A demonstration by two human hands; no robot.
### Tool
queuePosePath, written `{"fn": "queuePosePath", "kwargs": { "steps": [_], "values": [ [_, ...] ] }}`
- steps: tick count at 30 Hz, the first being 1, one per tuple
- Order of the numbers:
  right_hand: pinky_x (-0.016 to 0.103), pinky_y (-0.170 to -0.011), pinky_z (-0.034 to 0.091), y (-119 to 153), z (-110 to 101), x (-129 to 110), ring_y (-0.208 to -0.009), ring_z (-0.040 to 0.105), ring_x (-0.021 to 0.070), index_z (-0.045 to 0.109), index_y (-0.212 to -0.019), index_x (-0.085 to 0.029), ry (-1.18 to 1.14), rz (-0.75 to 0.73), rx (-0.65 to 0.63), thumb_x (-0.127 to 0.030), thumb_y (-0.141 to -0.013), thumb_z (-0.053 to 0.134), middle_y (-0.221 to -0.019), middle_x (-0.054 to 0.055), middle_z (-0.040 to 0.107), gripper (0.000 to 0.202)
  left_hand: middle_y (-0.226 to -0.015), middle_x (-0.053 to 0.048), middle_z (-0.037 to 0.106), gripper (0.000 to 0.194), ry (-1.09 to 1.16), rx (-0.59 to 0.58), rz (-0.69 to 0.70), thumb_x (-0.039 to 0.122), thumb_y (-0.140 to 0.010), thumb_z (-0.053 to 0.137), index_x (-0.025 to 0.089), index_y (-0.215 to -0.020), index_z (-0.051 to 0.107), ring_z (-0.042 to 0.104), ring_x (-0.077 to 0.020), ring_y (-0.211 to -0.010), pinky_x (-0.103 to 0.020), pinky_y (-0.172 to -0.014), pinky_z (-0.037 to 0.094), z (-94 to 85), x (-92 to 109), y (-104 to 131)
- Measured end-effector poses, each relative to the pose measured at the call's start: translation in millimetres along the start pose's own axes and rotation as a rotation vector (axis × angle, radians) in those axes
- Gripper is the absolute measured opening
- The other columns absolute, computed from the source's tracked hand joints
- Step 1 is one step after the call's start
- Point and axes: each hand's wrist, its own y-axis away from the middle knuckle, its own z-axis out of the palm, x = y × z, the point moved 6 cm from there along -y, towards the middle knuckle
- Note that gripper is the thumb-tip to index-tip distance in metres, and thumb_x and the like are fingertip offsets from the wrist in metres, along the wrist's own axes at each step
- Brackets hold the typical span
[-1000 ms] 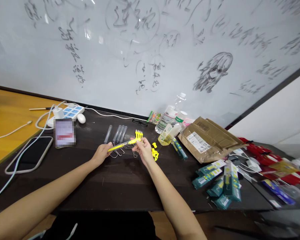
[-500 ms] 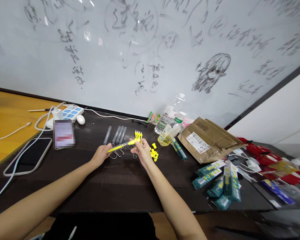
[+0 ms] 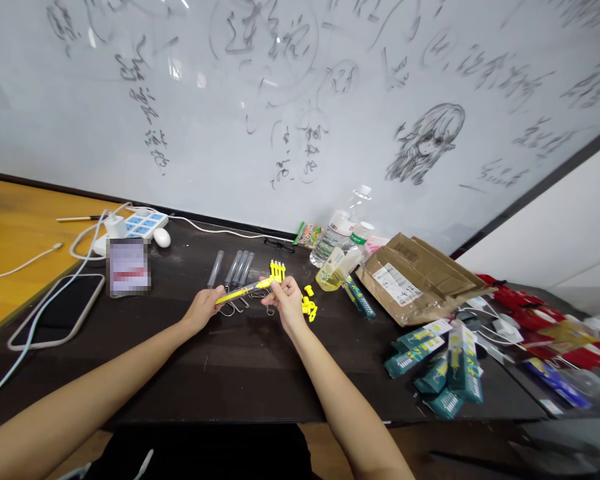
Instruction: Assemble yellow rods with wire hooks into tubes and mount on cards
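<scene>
we see an evenly bright indoor scene, lit from above. small white glare spots sit on the glossy scribbled white wall board (image 3: 300, 100), near its top edge. the dark brown wooden table (image 3: 240, 367) shows a dull sheen and only soft, faint shadows under our forearms. the wide lens bends the picture at its edges, so the board's lower border curves. the heap of red and blue packets (image 3: 555, 333) at far right is smeared, and a blurred patch (image 3: 127, 267) hides one small rectangle.
</scene>
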Motion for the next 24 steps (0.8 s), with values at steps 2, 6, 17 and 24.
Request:
{"fn": "queuePosePath", "kwargs": {
  "steps": [2,6,17,24],
  "values": [
    [0.019,-0.043,0.051,0.3,0.2,0.4,-0.042,0.062,0.0101,0.034,-0.079,-0.023,-0.018,0.013,0.001,-0.038,-0.067,0.073,-0.086,0.003,0.073,0.043,-0.044,0.005,0.028,0.049,0.006,0.011,-0.012,0.059,-0.082,0.032,0.021,-0.05,0.033,0.025,-0.0084,-0.039,-0.023,-0.039,0.019,-0.4,-2.0,-0.3],
    [0.02,-0.046,0.053,0.0,-0.3,2.1,-0.044,0.063,0.01,0.041,-0.093,-0.023,-0.034,0.035,-0.01,-0.036,-0.068,0.072,-0.092,0.004,0.072,0.041,-0.043,0.005,0.028,0.049,0.008,0.004,0.002,0.057,-0.082,0.032,0.021,-0.05,0.034,0.026,-0.0084,-0.038,-0.023,-0.039,0.019,0.0,-1.7,-0.4],
    [0.02,-0.046,0.053,-0.6,-1.3,2.8,-0.043,0.062,0.0092,0.042,-0.09,-0.023,-0.047,0.035,-0.015,-0.036,-0.068,0.072,-0.089,0.002,0.072,0.039,-0.044,0.006,0.026,0.05,0.038,-0.006,0.003,0.06,-0.081,0.033,0.02,-0.05,0.034,0.024,-0.0077,-0.039,-0.022,-0.039,0.017,1.1,3.3,1.0],
    [0.018,-0.043,0.049,-1.0,-2.0,3.8,-0.042,0.06,0.0081,0.036,-0.073,-0.022,-0.043,0.026,-0.026,-0.037,-0.068,0.072,-0.086,0.003,0.073,0.04,-0.044,0.006,0.026,0.05,0.051,0.001,-0.016,0.06,-0.08,0.034,0.02,-0.05,0.033,0.024,-0.0073,-0.039,-0.022,-0.039,0.017,1.0,3.5,1.1]
  ]
}}
